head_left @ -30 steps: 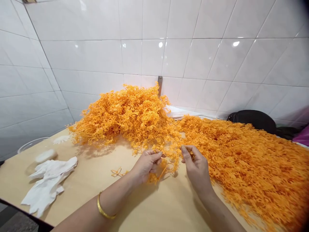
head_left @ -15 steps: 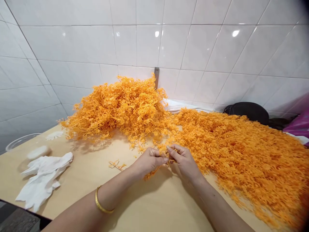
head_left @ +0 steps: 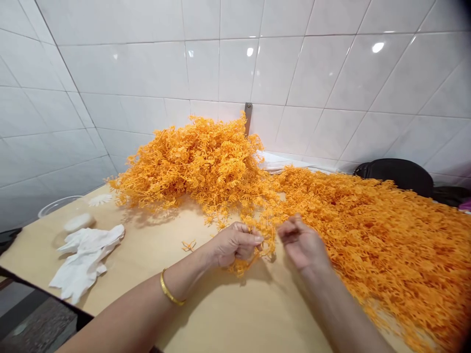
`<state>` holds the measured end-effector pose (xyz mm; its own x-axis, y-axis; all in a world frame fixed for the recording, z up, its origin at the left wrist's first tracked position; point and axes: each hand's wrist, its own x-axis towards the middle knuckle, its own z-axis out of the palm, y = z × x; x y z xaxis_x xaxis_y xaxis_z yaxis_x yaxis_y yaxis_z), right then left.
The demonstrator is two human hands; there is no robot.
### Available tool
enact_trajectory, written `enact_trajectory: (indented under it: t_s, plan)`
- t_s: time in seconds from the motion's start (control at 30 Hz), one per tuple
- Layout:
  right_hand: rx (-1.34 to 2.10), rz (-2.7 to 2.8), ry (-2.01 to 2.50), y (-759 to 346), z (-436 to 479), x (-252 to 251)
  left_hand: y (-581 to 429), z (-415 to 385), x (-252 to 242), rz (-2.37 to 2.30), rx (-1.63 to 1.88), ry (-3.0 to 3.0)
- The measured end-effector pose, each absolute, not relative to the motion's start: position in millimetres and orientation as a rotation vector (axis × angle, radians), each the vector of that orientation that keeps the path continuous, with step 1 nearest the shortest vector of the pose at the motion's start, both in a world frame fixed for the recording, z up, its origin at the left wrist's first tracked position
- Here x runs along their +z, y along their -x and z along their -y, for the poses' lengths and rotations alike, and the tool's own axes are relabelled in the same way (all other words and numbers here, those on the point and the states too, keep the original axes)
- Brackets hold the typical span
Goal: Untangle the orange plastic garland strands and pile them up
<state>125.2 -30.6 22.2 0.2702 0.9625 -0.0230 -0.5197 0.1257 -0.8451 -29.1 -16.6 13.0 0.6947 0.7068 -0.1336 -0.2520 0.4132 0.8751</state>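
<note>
My left hand (head_left: 239, 245) is closed on an orange plastic sprig (head_left: 241, 267), thin and branching, held between thumb and fingers just above the table. More orange strands rise from that grip towards my right. A short way to the right, my right hand (head_left: 305, 247) is apart from the sprig, its fingers loosely bent and slightly blurred; nothing shows in them. It is at the near edge of a wide spread of loose orange pieces (head_left: 382, 235). Behind my left hand stands a tall heap of orange sprigs (head_left: 198, 162).
White gloves (head_left: 84, 257) lie at the left, beside a round white object (head_left: 79, 222) and a clear rim (head_left: 61, 202). One small orange piece (head_left: 189, 245) rests on the table (head_left: 235, 318). A black rounded object (head_left: 399, 175) stands by the tiled wall (head_left: 312, 68).
My right hand has let go of the sprig and moved right, away from my left hand, which keeps its grip. The whole view has shifted slightly left.
</note>
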Motion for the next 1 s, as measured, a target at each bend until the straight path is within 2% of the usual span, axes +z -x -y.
enact_trajectory:
  t_s: [0.1,0.4,0.57,0.67,0.73,0.9,1.0]
  plan:
    - [1.168,0.520,0.921,-138.5,28.6,27.8,31.6,16.4,9.1,-0.572,0.636,-0.994]
    - [1.075,1.401,1.221,-116.6,42.4,25.6,26.9,19.9,7.1,-0.706,0.499,-1.082]
    - [0.835,1.746,1.219,-106.9,42.4,15.2,26.0,21.2,5.6,-0.706,0.515,-1.217]
    - [0.715,1.611,1.236,-95.8,41.9,9.0,26.6,19.0,9.0,-0.642,0.541,-1.206]
    - [0.763,1.478,1.191,-93.2,40.2,9.7,28.1,18.4,12.9,-0.583,0.557,-1.166]
    - [0.863,0.766,1.042,-130.5,30.1,27.8,37.3,16.0,14.9,-0.516,0.511,-1.148]
    - [0.608,0.728,1.086,-166.4,27.5,35.9,42.4,5.7,10.7,-0.523,0.694,-0.983]
